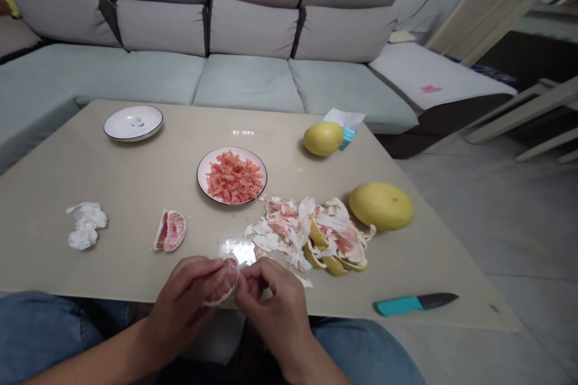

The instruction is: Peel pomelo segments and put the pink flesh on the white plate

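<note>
A pink pomelo segment [224, 281] lies cupped in the curled fingers of the left hand [180, 307] at the tabletop's [135, 180] near edge; the right hand's [266, 307] fingers closely pinch its thin white membrane [236, 271], near a heap of peel [307, 234].

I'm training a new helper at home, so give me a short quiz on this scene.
1. What does the left hand hold?
2. True or false: the plate of pink pomelo flesh stands nearer the sofa than the heap of peel does.
3. How many uncut fruits lie on the table?

Key:
1. A pink pomelo segment, which the right hand also pinches.
2. True.
3. Two: the smaller pomelo and the larger pomelo.
</note>
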`<control>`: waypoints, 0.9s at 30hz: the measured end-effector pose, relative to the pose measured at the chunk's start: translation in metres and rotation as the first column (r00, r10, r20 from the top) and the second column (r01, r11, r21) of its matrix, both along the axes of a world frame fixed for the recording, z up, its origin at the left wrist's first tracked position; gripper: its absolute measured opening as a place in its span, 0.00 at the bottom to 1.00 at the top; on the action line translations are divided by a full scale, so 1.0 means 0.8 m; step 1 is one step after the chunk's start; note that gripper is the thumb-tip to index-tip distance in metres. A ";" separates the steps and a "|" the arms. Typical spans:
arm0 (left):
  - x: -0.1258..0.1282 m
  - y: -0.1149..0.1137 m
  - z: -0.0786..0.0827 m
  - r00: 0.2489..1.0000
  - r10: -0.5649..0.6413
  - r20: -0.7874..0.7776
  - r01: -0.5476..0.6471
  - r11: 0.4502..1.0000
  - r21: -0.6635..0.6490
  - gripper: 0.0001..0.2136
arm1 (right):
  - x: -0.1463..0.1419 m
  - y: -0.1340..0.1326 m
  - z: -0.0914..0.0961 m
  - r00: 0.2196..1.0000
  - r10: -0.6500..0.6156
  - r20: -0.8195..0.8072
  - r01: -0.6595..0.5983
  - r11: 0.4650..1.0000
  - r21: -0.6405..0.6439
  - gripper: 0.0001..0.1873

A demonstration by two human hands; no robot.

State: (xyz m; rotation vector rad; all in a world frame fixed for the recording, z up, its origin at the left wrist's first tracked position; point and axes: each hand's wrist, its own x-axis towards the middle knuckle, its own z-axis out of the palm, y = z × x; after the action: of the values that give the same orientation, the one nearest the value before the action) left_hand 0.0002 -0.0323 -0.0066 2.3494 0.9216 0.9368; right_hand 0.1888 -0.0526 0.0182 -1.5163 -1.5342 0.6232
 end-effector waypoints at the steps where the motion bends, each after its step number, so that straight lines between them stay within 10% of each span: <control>1: 0.001 0.000 0.002 1.000 -0.010 0.022 0.010 1.000 -0.024 0.29 | 0.000 0.000 0.001 1.000 -0.021 -0.024 0.020 1.000 -0.024 0.07; 10: 0.003 0.007 0.015 0.955 0.048 0.291 0.116 0.846 -0.520 0.22 | 0.017 0.009 0.016 0.919 -0.039 -0.391 -0.113 0.927 -0.358 0.05; 17: -0.006 0.008 0.013 0.998 0.026 0.063 -0.016 0.988 -0.156 0.27 | 0.012 0.006 0.012 0.969 0.047 -0.243 -0.108 0.964 -0.242 0.07; 27: -0.004 -0.001 0.002 0.999 -0.002 0.033 -0.002 0.994 0.112 0.32 | 0.009 -0.002 0.007 0.990 0.105 -0.094 -0.106 0.994 -0.005 0.10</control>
State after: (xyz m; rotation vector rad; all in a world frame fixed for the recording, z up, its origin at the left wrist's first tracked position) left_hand -0.0030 -0.0329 -0.0053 2.4189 0.8773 1.0499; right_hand 0.1958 -0.0539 0.0236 -1.4005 -1.5485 0.7539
